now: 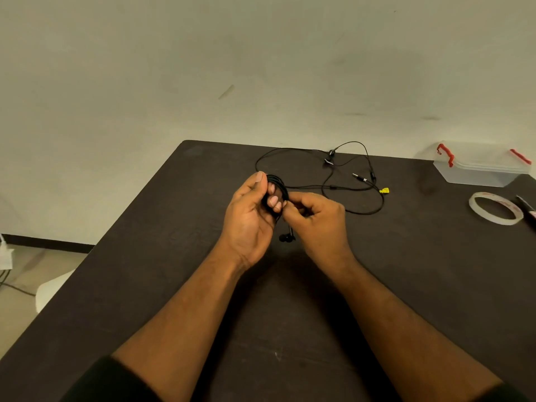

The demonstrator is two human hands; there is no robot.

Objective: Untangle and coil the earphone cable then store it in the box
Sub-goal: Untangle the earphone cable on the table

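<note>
Both forearms reach forward over the dark table (162,285) and meet near its middle, wrists angled inward. The left hand (249,216) is turned palm-inward with thumb raised; its fingers are curled through a small coil (279,184) of the black earphone cable (355,211), gripping the loops. The right hand (316,219), just beside it and touching at the fingertips, is curled with thumb and forefinger pinching the cable at the coil's lower edge. An earbud (285,237) hangs below the point where the two hands meet, just above the table surface.

The uncoiled remainder of the cable runs out from the coil beyond and to the right of the right hand, lying in loose loops on the table. In that stretch lie a second earbud (329,161), the audio plug (359,177) and a small yellow tag (384,190).

Farther right of the right hand, at the table's far edge, stands a clear plastic box (475,177) with red latches, its lid on. Nearer and right of the hands lies a roll of tape (493,220), with a dark tool beside it cut off by the frame edge; what it is cannot be told.

The table's far edge lies just beyond the cable loops; its left edge runs diagonally toward the viewer, well apart from the left hand. Bare table surface spreads beneath and on both sides of the forearms.
</note>
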